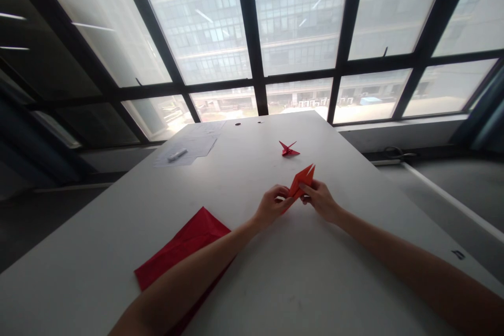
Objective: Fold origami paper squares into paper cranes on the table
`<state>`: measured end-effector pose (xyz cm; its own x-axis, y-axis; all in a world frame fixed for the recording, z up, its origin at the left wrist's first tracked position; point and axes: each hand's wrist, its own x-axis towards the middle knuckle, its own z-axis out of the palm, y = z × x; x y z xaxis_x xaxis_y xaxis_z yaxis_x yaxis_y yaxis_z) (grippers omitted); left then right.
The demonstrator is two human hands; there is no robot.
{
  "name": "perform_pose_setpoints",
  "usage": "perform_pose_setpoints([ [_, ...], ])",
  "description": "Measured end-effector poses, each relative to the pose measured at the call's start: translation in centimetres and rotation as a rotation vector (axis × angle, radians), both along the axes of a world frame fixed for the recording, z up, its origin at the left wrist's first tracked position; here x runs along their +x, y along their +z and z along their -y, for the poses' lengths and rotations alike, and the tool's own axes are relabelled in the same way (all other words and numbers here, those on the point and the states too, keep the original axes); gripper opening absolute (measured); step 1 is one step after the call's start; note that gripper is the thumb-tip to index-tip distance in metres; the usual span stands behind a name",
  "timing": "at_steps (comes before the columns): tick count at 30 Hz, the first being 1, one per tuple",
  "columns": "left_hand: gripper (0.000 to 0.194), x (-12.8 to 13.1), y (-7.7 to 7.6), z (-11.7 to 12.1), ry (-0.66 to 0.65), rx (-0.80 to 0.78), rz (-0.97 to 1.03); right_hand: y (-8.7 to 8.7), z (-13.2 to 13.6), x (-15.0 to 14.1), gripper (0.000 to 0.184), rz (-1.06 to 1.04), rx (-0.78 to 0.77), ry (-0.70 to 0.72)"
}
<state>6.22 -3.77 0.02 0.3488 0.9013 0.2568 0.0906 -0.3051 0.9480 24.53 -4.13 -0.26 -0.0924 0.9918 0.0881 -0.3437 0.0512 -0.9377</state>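
Observation:
Between my two hands is a piece of folded orange-red origami paper [302, 178], diamond-shaped with two narrow points split at its upper right end. My left hand [273, 203] grips its lower left edge between thumb and fingers. On the other side, my right hand [318, 198] pinches it, with the thumb across its front face. Just beyond them a finished-looking red origami crane [289, 149] rests on the table. A large creased sheet of red paper [185, 239] lies at the left, partly covered by my left forearm.
The white table [244, 168] stretches toward tall black-framed windows. Printed paper sheets [197, 142] lie at its far left, with a whitish tube-like object [177, 155] on them. A small dark mark [458, 254] is near the right edge.

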Motion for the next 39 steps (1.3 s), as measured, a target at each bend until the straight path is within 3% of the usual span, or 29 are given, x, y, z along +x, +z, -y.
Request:
perform_pose_setpoints([
  [4, 0.032, -0.2, 0.4, -0.2, -0.043, -0.053, 0.071, 0.7, 0.6, 0.1, 0.038, -0.014, 0.026, 0.175],
  [8, 0.037, -0.5, 0.4, -0.3, -0.063, -0.118, 0.109, 0.9, 0.9, -0.1, 0.043, 0.009, 0.03, 0.224],
  [13, 0.033, -0.2, 0.4, 0.0, -0.008, -0.08, 0.047, 0.3, 0.6, -0.2, 0.036, 0.063, -0.001, 0.205],
  [17, 0.025, 0.1, 0.2, 0.3, 0.07, 0.044, -0.049, 0.0, 0.5, -0.4, 0.032, 0.11, 0.011, 0.154],
  [25, 0.014, -0.1, -0.7, -0.5, 0.218, 0.179, -0.129, 0.4, 0.8, -0.5, 0.041, 0.123, 0.061, 0.18],
  [31, 0.021, 0.2, -0.3, 0.3, 0.159, 0.155, -0.092, 0.3, 0.9, -0.7, 0.039, 0.151, 0.083, 0.155],
  [35, 0.005, 0.3, 0.6, 1.0, 0.112, 0.261, -0.116, 0.3, 0.8, -0.8, 0.041, 0.137, 0.072, 0.115],
  [39, 0.015, 0.3, 1.0, 1.1, 0.075, 0.274, -0.119, 0.2, 0.8, -0.8, 0.041, 0.128, 0.057, 0.072],
])
